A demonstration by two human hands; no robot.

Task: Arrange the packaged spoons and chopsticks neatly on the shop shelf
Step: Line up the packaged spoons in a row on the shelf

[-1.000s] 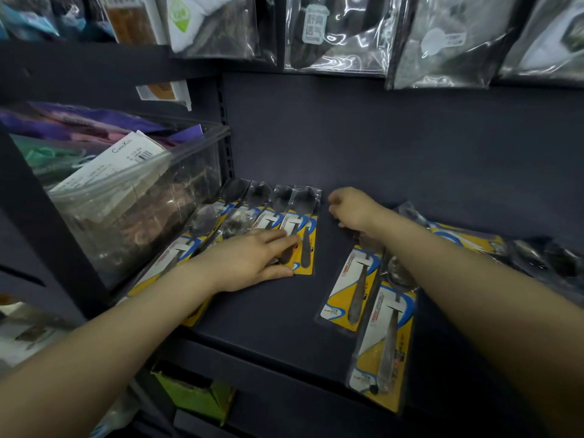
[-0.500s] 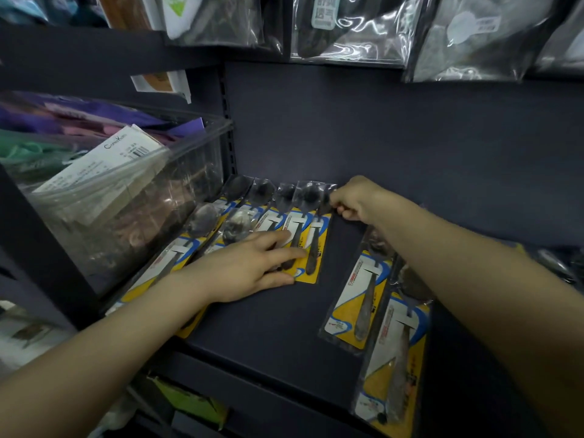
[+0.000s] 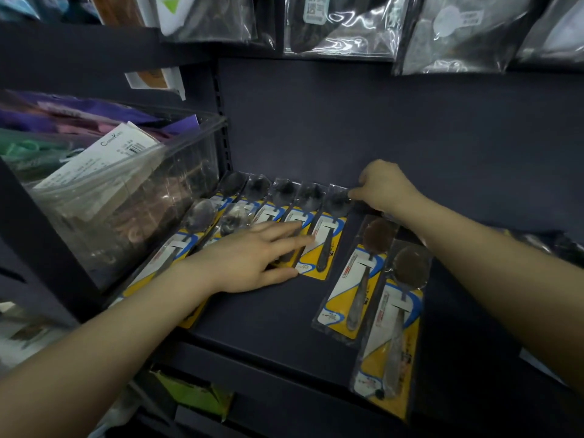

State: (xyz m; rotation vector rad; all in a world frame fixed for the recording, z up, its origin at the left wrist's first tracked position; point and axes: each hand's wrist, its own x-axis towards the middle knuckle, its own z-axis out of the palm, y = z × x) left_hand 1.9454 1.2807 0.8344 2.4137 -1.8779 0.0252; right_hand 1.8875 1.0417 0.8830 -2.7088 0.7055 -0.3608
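Several packaged spoons on yellow, blue and white cards lie in an overlapping row (image 3: 278, 203) at the back left of the dark shelf (image 3: 259, 314). My left hand (image 3: 252, 257) rests flat on the row's lower part, fingers straight. My right hand (image 3: 384, 186) pinches the top corner of the rightmost pack in the row (image 3: 327, 245), fingers curled. Two more spoon packs lie apart on the right: one (image 3: 354, 286) near the middle, the other (image 3: 395, 339) overhanging the shelf's front edge. No chopsticks are plainly visible.
A clear plastic bin (image 3: 104, 197) full of packaged goods stands on the left beside the row. Shiny plastic bags (image 3: 341, 26) hang above the shelf. More packs (image 3: 565, 248) lie half hidden behind my right forearm. A green box (image 3: 196, 393) sits below.
My right hand has moved back and left to the row's right end and set another spoon pack there. My left hand has stayed flat on the row.
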